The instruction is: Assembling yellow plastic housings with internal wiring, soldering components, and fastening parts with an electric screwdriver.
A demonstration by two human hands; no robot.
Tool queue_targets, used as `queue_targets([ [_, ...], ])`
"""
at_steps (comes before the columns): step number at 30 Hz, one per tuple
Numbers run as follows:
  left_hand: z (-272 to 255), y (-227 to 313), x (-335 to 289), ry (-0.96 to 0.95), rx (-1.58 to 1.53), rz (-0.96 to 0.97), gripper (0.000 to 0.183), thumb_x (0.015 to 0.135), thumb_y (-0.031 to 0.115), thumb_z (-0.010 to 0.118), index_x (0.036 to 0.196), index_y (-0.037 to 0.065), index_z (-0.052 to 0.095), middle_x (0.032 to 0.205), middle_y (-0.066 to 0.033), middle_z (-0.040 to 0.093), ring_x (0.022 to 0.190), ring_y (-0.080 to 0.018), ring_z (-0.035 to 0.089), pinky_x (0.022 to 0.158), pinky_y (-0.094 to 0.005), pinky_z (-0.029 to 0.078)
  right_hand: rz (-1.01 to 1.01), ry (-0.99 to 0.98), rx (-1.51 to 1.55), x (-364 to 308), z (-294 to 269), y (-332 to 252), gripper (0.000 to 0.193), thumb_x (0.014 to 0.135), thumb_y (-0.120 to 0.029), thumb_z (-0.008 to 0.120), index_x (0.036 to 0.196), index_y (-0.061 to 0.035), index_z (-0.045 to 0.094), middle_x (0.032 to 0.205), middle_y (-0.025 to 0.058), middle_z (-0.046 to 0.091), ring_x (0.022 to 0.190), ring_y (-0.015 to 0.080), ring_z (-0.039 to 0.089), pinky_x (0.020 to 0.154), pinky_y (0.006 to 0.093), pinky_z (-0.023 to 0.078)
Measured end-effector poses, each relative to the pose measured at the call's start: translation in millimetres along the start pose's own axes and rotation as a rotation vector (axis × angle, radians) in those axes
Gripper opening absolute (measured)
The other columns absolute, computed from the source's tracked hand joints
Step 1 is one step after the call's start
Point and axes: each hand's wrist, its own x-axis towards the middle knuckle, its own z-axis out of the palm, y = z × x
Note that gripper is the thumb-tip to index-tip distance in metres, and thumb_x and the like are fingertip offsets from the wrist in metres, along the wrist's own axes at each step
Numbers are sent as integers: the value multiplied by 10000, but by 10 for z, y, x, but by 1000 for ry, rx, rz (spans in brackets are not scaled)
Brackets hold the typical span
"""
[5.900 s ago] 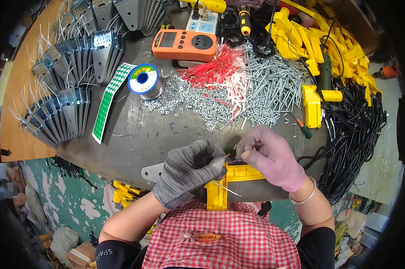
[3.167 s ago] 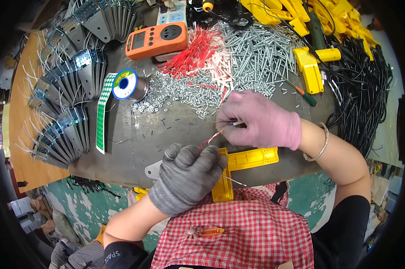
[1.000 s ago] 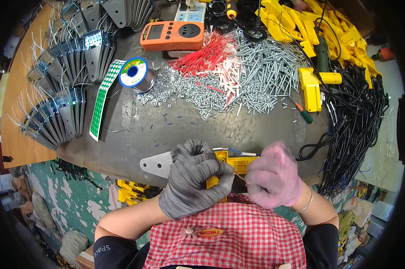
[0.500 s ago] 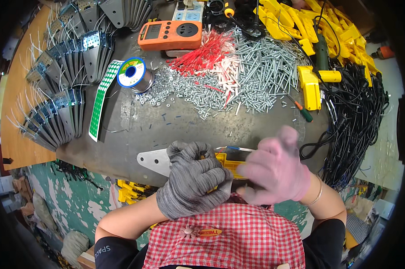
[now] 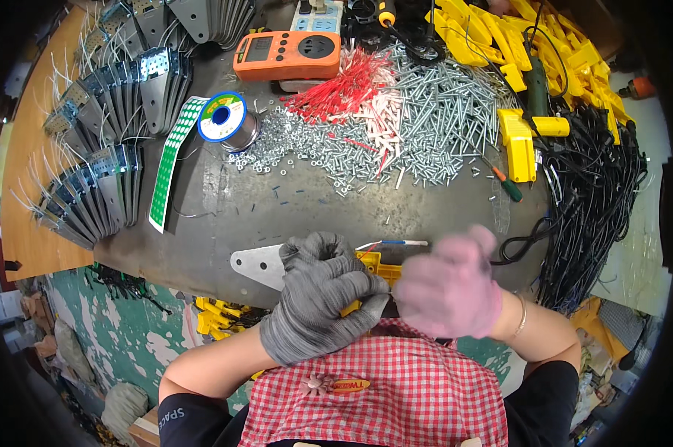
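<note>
My left hand (image 5: 327,298), in a grey knit glove, is closed over a yellow plastic housing (image 5: 381,270) at the table's near edge. Its fingers cover much of the housing. A grey metal plate (image 5: 256,265) with holes and a tapered end sticks out to the left from under this hand. Beyond the housing lies a thin wire with a blue sleeve and a white end (image 5: 405,242). Just right of the housing is my right hand (image 5: 452,287), in a pink glove. Motion blurs its fingers, and whether they hold anything cannot be made out.
Screws (image 5: 444,112), nuts and red and white wires (image 5: 344,83) are heaped beyond my hands. Behind stands an orange meter (image 5: 288,56); a solder spool (image 5: 228,123) is to the left. Metal brackets (image 5: 109,182) line the left; black cables (image 5: 586,216) and yellow housings (image 5: 567,56) fill the right.
My right hand has shifted slightly toward me and is more blurred. My left hand keeps its hold on the housing. The whole view has moved a little.
</note>
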Motion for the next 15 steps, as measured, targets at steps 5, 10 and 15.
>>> queue_targets([
  [5,37,2,-40,138,198,133,242,718,171,801,948,140,733,873,-12,680,917,-257,606,892,-486,444,284,-60,328,69,-59,-30,196,624,-295,696,810,-237,681,849,-78,617,892,159,497,821,436,287],
  [10,-49,67,-21,104,269,174,246,732,220,811,956,152,736,893,3,679,930,-265,606,894,-448,424,-51,-155,-164,27,-170,-57,164,707,-238,720,862,-234,665,883,-51,624,803,198,527,782,470,287],
  [15,-416,-228,-248,56,436,-50,660,565,385,917,1141,167,682,1276,-124,616,1124,-307,619,953,-457,379,239,104,375,304,-321,216,113,810,-163,687,917,-165,650,969,33,625,798,243,560,805,447,388],
])
